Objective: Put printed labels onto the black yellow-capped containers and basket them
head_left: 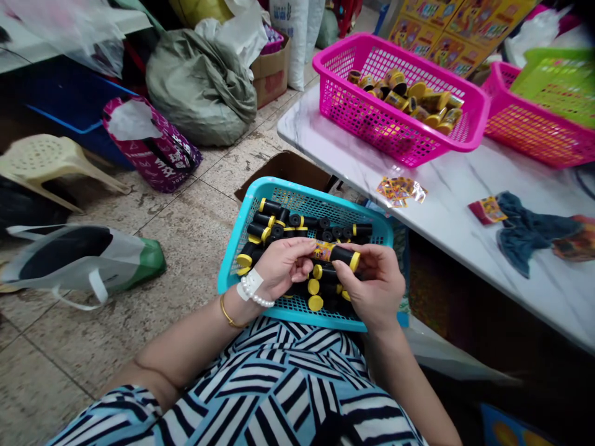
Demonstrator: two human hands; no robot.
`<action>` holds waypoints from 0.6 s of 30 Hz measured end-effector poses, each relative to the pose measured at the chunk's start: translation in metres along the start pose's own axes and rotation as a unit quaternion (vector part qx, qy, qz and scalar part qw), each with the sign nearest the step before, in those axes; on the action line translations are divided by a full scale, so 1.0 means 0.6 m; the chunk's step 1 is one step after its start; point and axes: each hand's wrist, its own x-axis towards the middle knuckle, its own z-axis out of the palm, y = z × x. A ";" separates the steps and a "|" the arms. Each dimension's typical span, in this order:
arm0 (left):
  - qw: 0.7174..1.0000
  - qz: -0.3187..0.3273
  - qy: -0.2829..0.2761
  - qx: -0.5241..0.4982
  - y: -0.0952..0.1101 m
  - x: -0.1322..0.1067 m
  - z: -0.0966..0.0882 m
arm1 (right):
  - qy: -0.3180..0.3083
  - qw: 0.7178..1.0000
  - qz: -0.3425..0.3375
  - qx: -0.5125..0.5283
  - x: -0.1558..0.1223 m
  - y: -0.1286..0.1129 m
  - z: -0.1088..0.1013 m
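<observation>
Over a turquoise basket (320, 320) on my lap, both hands work on one small black canister (342, 256) with a yellow cap. My right hand (380, 286) grips it around the capped end, thumb in front. Between the thumb and fingers of my left hand (284, 265) is the edge of a printed yellow label (323, 249), which lies against the canister's other end. How much of the label is stuck down I cannot tell. Several more black canisters (311, 222) with yellow caps lie loose in the basket below.
On the marble-patterned table (446, 229) stands a pink basket (334, 118) of labelled canisters (395, 99). Loose printed labels (400, 189) lie near the table edge, a dark blue cloth (520, 229) to the right. Bags (199, 87) and a plastic stool (46, 158) occupy the floor at left.
</observation>
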 end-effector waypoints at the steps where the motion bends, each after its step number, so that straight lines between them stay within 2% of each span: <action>1: 1.000 0.008 0.002 0.009 -0.001 -0.005 0.000 | 0.013 1.000 -0.011 -0.011 -0.001 0.001 -0.001; 3: 0.999 0.034 0.011 0.032 -0.003 -0.017 0.002 | 0.029 0.999 -0.027 -0.023 -0.002 0.003 -0.005; 6: 0.997 0.056 0.012 0.057 -0.002 -0.030 0.005 | 0.020 0.999 -0.027 0.001 -0.004 0.003 -0.012; 8: 0.998 0.045 0.003 0.044 0.001 -0.030 0.006 | 0.022 0.999 -0.023 0.027 -0.002 0.000 -0.016; 13: 1.000 0.020 0.007 -0.018 0.007 -0.010 0.006 | 0.081 0.991 -0.006 0.104 0.005 -0.008 -0.020; 18: 0.999 -0.018 -0.016 -0.042 0.003 0.000 0.007 | 0.023 0.984 0.027 0.175 0.008 0.002 -0.016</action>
